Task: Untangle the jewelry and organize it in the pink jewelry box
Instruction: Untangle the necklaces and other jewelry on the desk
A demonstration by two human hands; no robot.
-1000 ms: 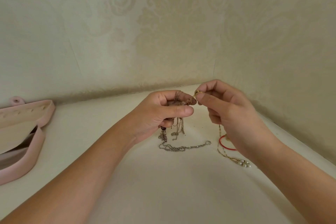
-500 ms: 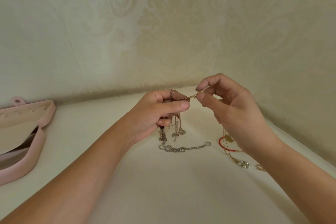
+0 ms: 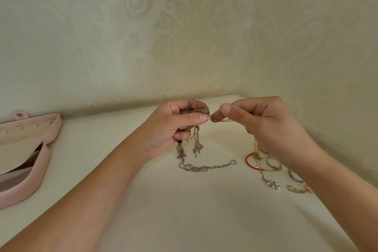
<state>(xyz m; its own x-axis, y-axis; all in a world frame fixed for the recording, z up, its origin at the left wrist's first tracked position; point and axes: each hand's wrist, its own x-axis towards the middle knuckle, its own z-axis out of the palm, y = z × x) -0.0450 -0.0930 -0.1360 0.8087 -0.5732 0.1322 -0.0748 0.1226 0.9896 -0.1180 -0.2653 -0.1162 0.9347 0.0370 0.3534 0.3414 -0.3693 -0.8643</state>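
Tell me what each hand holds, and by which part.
Left hand grips the tangled chains at their knotted top; right hand pinches one gold chain beside the knot.

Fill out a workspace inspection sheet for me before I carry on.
Surface: cream tabletop.
Job's things: chain tangle held up, its silver chain trailing on the tabletop; pink jewelry box open, far left; red bracelet, rings and pearl piece loose at right.
Clutter: nothing seen.
Hands: left hand grips the tangle; right hand pinches a gold strand beside it.
Cables: nothing seen.
Surroundings: patterned wallpaper, corner behind.
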